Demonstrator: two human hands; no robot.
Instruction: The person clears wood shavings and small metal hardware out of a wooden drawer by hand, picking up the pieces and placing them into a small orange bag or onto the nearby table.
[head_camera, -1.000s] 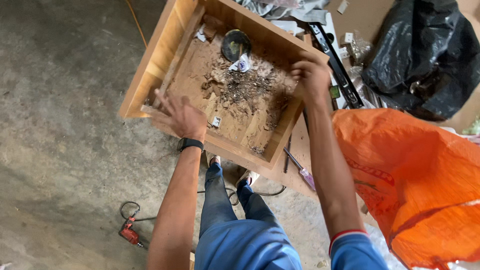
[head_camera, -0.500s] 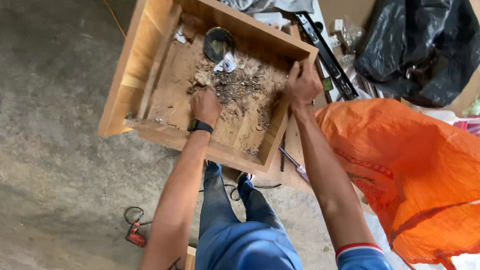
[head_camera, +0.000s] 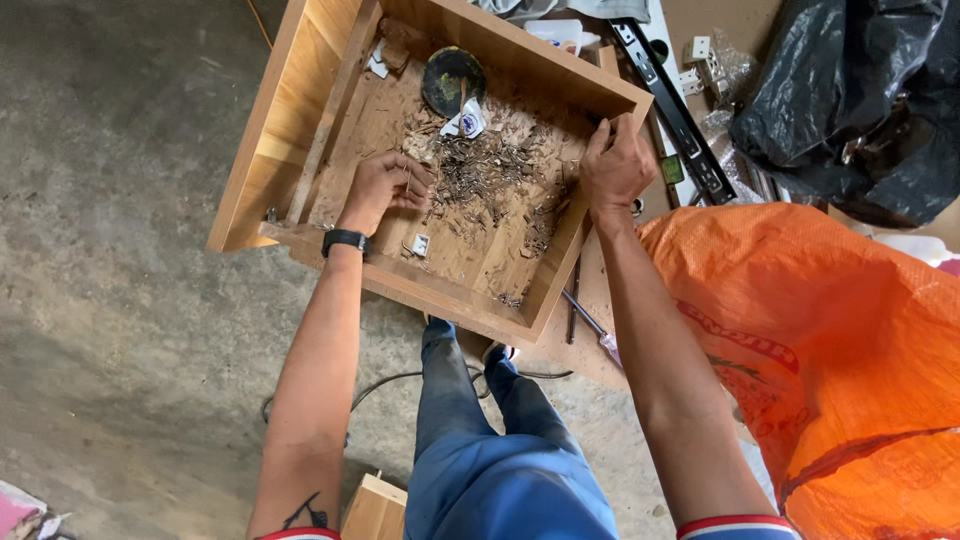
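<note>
Since the earlier frame, the left hand (head_camera: 385, 185) has dropped from the wooden box (head_camera: 300, 120)'s near rim into the scattered screws and debris (head_camera: 490, 180) at frame centre, fingers curled, pinching what looks like a thin nail. Right hand (head_camera: 615, 165) grips the box's right wall, fingers closed over the edge. Judging by the heap, most is left unsorted; a dark round lid (head_camera: 452, 80) lies toward the upper middle.

A: Single view, head-worn, facing steeply down from standing height.
B: Range?
A: Arm's length. Wooden box (head_camera: 300, 120) upper centre, person's legs at bottom, concrete floor (head_camera: 110, 300) left of frame.
</note>
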